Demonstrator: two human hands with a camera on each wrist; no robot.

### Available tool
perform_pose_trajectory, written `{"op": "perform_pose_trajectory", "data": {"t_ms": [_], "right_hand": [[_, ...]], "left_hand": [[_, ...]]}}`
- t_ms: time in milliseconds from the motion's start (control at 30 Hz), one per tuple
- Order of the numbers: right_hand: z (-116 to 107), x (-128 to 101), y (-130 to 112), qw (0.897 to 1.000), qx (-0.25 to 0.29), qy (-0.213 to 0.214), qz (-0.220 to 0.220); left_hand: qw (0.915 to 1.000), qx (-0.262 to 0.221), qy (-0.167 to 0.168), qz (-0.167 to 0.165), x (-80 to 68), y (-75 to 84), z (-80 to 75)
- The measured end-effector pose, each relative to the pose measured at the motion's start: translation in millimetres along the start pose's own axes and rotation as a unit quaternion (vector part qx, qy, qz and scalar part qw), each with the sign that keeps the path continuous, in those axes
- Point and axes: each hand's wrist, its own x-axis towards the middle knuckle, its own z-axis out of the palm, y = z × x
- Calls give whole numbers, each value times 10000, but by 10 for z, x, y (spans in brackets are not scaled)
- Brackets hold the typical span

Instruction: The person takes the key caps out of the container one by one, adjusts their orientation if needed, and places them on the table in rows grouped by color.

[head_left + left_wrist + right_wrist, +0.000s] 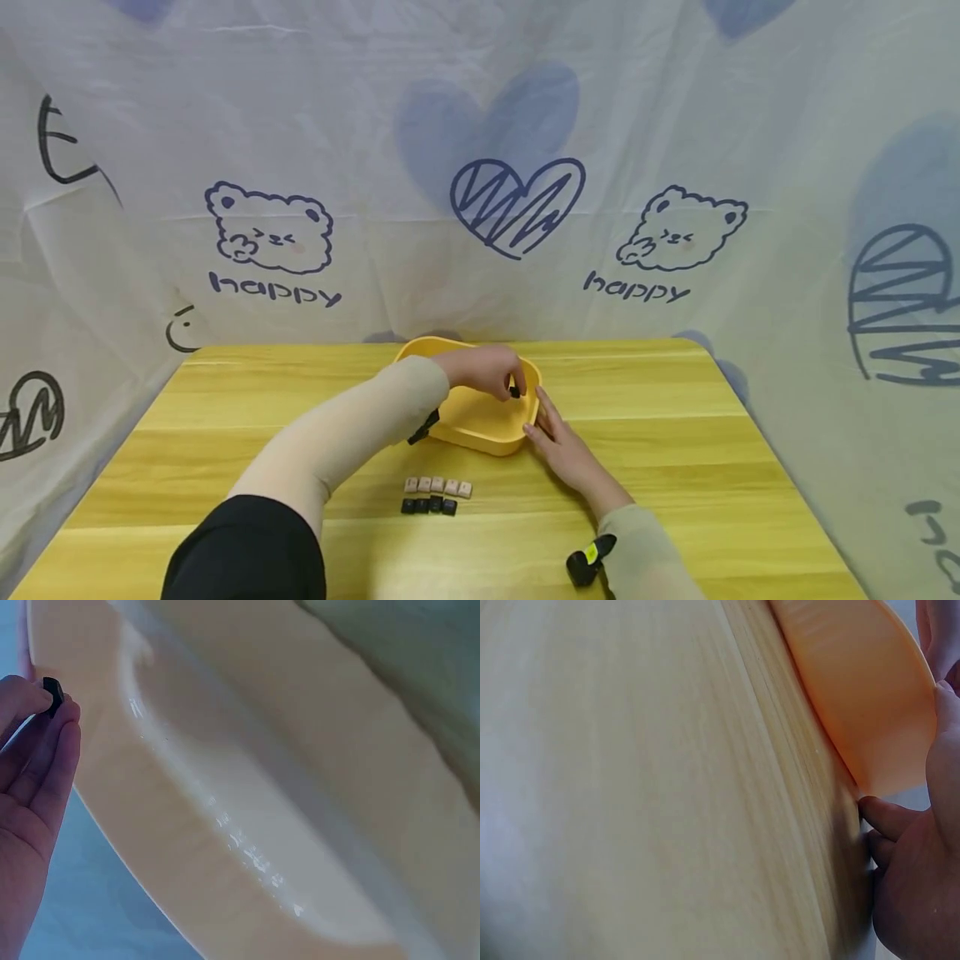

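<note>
My left hand [487, 371] reaches over the yellow basin [480, 439] and pinches a small black keycap [514, 392] just inside its right wall. In the left wrist view the black keycap [54, 694] sits between the thumb and fingertips, beside the basin's wall [150, 817]. My right hand [564, 454] rests against the outside of the basin at its right near corner, fingers extended. The right wrist view shows right-hand fingers [891, 817] touching near the base of the basin's outer wall [870, 697], with another digit near the rim.
On the wooden table [660, 450], nearer than the basin, lies a row of several pale keycaps [437, 484]. A row of several black keycaps [429, 505] lies just in front of it. A printed cloth [375, 250] hangs behind the table.
</note>
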Motion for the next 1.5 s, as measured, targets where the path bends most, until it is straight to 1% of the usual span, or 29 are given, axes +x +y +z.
{"op": "perform_pose_trajectory", "data": {"t_ms": [133,233,367,500,600,767,900,1033,1167,1400,1500], "right_hand": [[11,4,3,10000,41,-1,-34],[15,4,1,9999,90,-15,-75],[12,1,-1,9999,100,-84,-91],[-2,-10,-10,9999,58,-83,-60],[-12,-16,-13,10000,14,-63,-75],[-9,-18,-15,10000,-1,-64,-47],[-2,-18,-13,9999,78,-60,-113],[-1,-15,-12,9997,178,-73,-173],[-3,-16,-23,9997,136,-69,-176],[-13,-19,-13,9998,26,-38,-187],[-9,-22,-13,9998,34,-47,-190]], "left_hand": [[9994,-266,228,-28,-95,9,36],[9984,-415,374,5,-167,11,70],[9958,-659,635,76,-276,55,99],[9923,-745,970,192,-373,126,135],[9903,-736,1145,289,-434,172,179],[9872,-849,1308,333,-544,245,256],[9846,-969,1399,389,-633,313,294],[9824,-991,1507,492,-710,360,334],[9795,-1010,1662,524,-793,393,380],[9683,-1414,1997,502,-960,466,484],[9650,-1418,2143,528,-1028,496,532]]}}
